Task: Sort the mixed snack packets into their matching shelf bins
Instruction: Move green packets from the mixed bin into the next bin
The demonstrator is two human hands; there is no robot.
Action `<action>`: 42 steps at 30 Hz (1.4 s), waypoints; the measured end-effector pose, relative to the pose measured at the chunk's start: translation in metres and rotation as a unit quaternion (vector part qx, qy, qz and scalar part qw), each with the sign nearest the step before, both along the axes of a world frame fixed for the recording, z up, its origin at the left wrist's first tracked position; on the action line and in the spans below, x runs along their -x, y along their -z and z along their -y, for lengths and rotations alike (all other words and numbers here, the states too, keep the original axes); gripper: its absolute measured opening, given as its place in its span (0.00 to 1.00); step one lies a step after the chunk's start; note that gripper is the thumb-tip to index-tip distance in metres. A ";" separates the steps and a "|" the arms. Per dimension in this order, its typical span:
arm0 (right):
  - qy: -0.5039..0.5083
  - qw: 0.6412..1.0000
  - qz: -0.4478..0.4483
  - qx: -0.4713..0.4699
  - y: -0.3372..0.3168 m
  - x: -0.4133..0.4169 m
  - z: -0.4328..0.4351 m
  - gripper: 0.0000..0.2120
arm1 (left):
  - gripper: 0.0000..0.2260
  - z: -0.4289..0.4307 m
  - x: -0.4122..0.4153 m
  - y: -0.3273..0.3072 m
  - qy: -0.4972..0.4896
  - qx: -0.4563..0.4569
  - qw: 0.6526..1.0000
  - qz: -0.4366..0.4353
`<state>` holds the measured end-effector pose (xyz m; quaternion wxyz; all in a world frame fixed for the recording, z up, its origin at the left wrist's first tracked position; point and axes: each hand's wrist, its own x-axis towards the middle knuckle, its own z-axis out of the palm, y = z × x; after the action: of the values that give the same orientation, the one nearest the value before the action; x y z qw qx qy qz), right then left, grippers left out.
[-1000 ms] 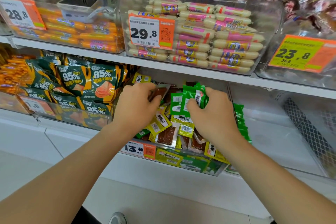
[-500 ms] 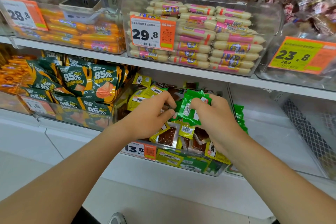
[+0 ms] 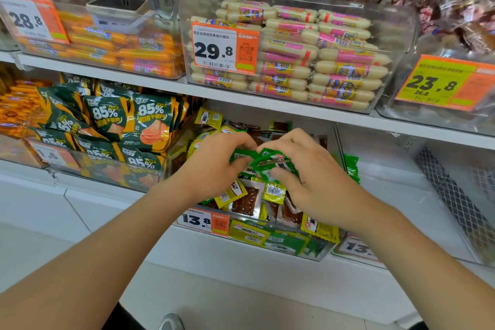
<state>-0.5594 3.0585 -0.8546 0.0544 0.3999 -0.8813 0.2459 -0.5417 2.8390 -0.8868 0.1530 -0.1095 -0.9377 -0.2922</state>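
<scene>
A clear bin (image 3: pixel 318 254) on the lower shelf holds mixed small packets, yellow ones (image 3: pixel 273 191) and green ones among them, many showing brown dried meat. Both hands hover over the middle of this bin. My right hand (image 3: pixel 313 179) grips a bunch of green packets (image 3: pixel 270 162). My left hand (image 3: pixel 214 163) pinches the left end of the same green bunch. More green packets (image 3: pixel 351 167) stand in the neighbouring bin on the right, just past my right wrist.
Left of the mixed bin is a bin of dark green 85% pouches (image 3: pixel 128 126). The upper shelf carries bins of orange sausages (image 3: pixel 120 53) and pink-and-white sausages (image 3: pixel 321 61). A wire-mesh panel (image 3: pixel 455 195) lies at the lower right. White shelf edge (image 3: pixel 241 257) runs below.
My left hand left the brown packet at the bin's back and moved right to meet the right hand. Both now hold the green bunch, which has come lower and toward me.
</scene>
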 end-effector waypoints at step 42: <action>0.146 0.981 -0.121 -0.044 0.019 0.011 0.037 0.17 | 0.12 0.024 0.030 -0.005 -0.127 0.117 0.983 0.055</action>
<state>-0.5705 3.0213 -0.8736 0.1781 0.2960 -0.9270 0.1463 -0.5720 2.8146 -0.8819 0.1227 0.0093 -0.9787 -0.1644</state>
